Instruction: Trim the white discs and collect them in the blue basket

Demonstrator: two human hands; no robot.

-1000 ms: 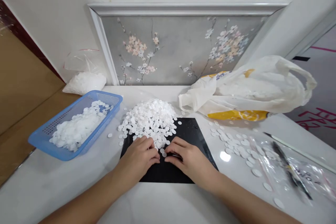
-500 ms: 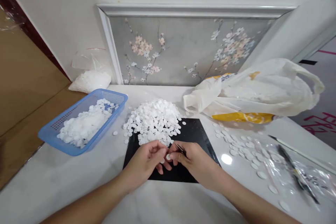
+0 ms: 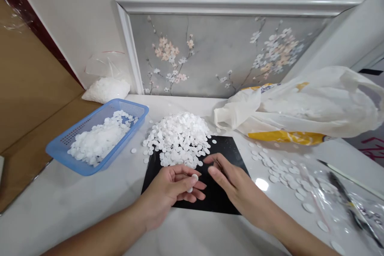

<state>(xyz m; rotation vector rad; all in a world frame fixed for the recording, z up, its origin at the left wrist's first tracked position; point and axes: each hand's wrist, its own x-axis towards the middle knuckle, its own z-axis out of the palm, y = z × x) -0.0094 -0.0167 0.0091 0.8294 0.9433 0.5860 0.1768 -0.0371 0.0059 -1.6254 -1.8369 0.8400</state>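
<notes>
A heap of small white discs [image 3: 181, 136] lies on the back of a black mat [image 3: 222, 196] and the table behind it. Over the mat's front left part, my left hand [image 3: 172, 190] pinches white discs between thumb and forefinger, its other fingers spread. To the right, apart from it, my right hand [image 3: 237, 186] has thumb and forefinger parted, with thin dark tweezers [image 3: 218, 163] held inside the palm. A blue basket [image 3: 75, 170] at the left holds more white discs [image 3: 99, 140].
A white and yellow plastic bag [image 3: 300, 112] lies at the back right. Loose discs [image 3: 285, 172], a clear bag [image 3: 339, 204], a black pen-like tool [image 3: 354, 204] and a thin white stick [image 3: 348, 178] are at the right. A bag of white pieces [image 3: 106, 89] stands back left.
My right hand has moved away to the right from my left hand, its thumb and forefinger now parted. A disc shows at my left fingertips. The view has shifted slightly.
</notes>
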